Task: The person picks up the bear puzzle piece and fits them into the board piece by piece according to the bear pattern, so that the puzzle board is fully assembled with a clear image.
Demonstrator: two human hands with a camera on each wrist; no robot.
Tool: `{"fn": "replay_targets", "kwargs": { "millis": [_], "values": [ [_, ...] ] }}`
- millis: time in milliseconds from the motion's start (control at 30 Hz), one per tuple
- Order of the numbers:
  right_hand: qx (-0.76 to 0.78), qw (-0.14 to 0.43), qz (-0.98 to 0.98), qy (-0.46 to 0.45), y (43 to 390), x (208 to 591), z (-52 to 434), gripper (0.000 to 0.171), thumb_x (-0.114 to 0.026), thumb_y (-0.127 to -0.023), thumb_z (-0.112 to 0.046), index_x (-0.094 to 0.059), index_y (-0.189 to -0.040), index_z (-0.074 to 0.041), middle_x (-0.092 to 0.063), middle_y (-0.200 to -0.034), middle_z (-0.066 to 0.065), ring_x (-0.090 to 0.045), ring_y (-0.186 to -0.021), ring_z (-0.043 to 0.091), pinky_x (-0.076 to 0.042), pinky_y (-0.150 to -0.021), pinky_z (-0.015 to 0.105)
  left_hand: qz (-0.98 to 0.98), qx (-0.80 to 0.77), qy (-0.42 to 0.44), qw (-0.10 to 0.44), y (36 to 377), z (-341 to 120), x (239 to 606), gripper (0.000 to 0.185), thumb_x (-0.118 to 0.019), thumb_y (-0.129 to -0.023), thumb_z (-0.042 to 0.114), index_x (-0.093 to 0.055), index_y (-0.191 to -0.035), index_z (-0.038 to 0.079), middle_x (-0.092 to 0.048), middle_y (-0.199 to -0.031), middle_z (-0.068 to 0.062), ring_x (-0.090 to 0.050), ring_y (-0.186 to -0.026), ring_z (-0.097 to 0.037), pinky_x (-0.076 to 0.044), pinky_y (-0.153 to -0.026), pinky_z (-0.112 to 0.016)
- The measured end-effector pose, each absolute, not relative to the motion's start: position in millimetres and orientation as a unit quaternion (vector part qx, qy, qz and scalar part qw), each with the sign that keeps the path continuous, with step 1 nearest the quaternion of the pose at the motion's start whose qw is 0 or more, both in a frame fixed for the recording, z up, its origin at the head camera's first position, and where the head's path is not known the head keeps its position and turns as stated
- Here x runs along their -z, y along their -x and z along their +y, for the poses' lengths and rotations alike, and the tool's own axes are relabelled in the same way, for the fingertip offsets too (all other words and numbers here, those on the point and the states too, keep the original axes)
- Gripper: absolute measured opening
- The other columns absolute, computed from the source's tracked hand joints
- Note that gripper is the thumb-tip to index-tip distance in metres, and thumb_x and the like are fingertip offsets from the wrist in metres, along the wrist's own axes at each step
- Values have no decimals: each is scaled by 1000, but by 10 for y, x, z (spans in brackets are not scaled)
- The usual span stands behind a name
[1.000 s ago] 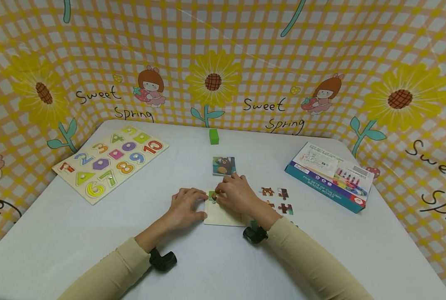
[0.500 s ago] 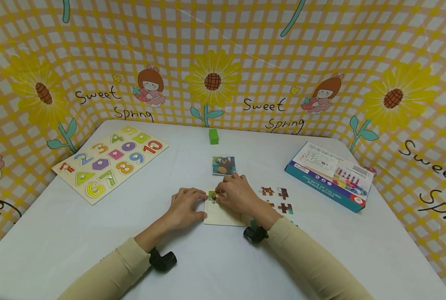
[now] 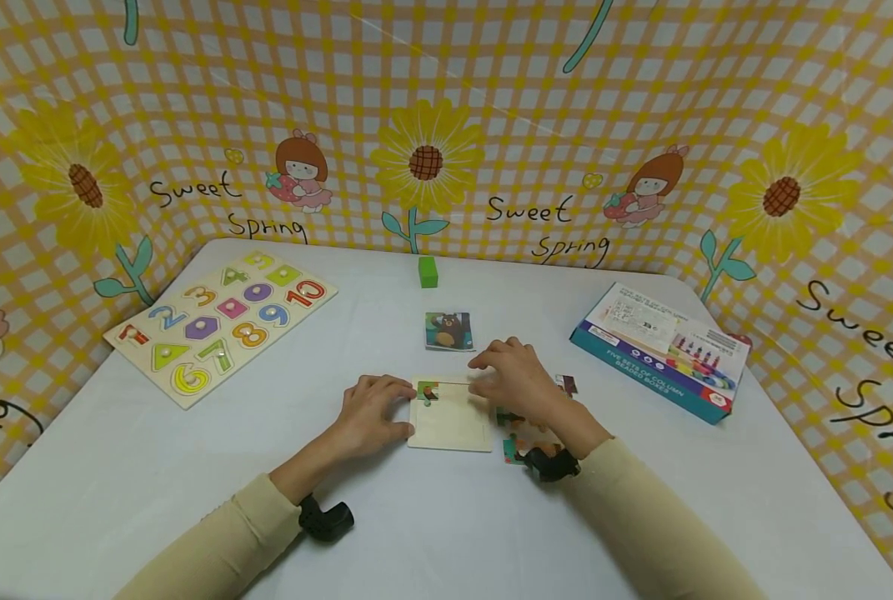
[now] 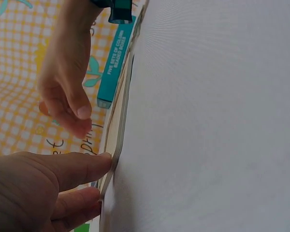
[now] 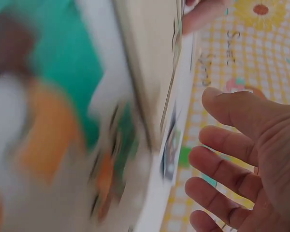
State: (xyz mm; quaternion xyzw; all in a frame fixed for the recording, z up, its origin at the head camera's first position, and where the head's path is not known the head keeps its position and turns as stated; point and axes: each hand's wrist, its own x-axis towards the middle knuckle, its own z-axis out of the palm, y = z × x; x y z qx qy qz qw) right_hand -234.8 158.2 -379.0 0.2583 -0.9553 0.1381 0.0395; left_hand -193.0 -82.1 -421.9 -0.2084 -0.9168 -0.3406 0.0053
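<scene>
A square wooden puzzle tray [image 3: 454, 427] lies mid-table, with one green and brown jigsaw piece [image 3: 425, 390] in its far left corner. My left hand [image 3: 371, 417] touches the tray's left edge with extended thumb and fingertips, as the left wrist view also shows. Over the tray's right edge hovers my right hand [image 3: 521, 383]; in the right wrist view its fingers [image 5: 222, 142] are spread and hold nothing. Loose jigsaw pieces [image 3: 517, 450] lie right of the tray, partly hidden beneath the right hand and wrist.
Beyond the tray lies a bear picture card [image 3: 449, 332], and behind it stands a green block [image 3: 428, 272]. A number and shape board [image 3: 221, 325] is at the left. A teal-sided box [image 3: 659, 354] sits at the right. A patterned cloth [image 3: 446, 125] hangs behind the table.
My right hand has let go of the corner piece and moved right, off the tray's far left corner. That piece stays in the tray. My left hand has kept its place.
</scene>
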Motion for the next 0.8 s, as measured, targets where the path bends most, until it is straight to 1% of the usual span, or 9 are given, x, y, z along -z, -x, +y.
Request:
{"fn": "replay_targets", "kwargs": {
  "millis": [167, 300, 400, 500, 600, 800],
  "values": [
    [-143, 40, -960, -239, 2360, 3792, 1841, 33, -69, -77, -30, -67, -104, -11, -58, -98, 3, -43, -93, 24, -32, -79, 44, -917, 339, 212, 6, 1927, -819, 4210, 43, -73, -71, 20, -60, -111, 12, -51, -119, 1, -35, -112, -25, -20, -92, -49],
    [-144, 43, -962, -227, 2376, 3815, 2021, 33, -69, -77, -29, -67, -105, -10, -58, -99, 5, -44, -92, 25, -32, -78, 44, -917, 339, 212, 7, 1926, -823, 4212, 43, -73, -71, 20, -61, -111, 11, -51, -118, 1, -35, -112, -25, -20, -92, -49],
    [-143, 35, -966, -211, 2388, 3832, 2131, 34, -69, -77, -29, -66, -105, -10, -58, -100, 5, -43, -91, 24, -32, -77, 43, -917, 338, 212, 8, 1925, -826, 4217, 43, -73, -71, 20, -61, -111, 11, -51, -118, 2, -35, -112, -25, -20, -92, -49],
    [-144, 25, -970, -193, 2397, 3847, 2229, 35, -69, -77, -28, -66, -105, -9, -58, -100, 7, -43, -92, 26, -32, -80, 46, -917, 338, 212, 6, 1926, -827, 4222, 43, -73, -71, 21, -60, -112, 11, -51, -119, 2, -35, -112, -25, -20, -92, -50],
    [-140, 21, -973, -185, 2413, 3869, 2321, 34, -69, -77, -28, -66, -105, -8, -58, -101, 8, -44, -93, 28, -32, -79, 48, -917, 337, 213, 6, 1931, -826, 4229, 43, -73, -72, 21, -60, -112, 11, -51, -119, 1, -35, -112, -25, -19, -92, -50],
    [-139, 4, -974, -180, 2439, 3909, 2462, 35, -68, -78, -29, -66, -106, -9, -58, -103, 10, -43, -93, 28, -33, -76, 45, -917, 335, 215, 11, 1932, -825, 4229, 43, -72, -71, 20, -61, -111, 10, -52, -118, 0, -35, -111, -26, -20, -91, -50]
  ]
}}
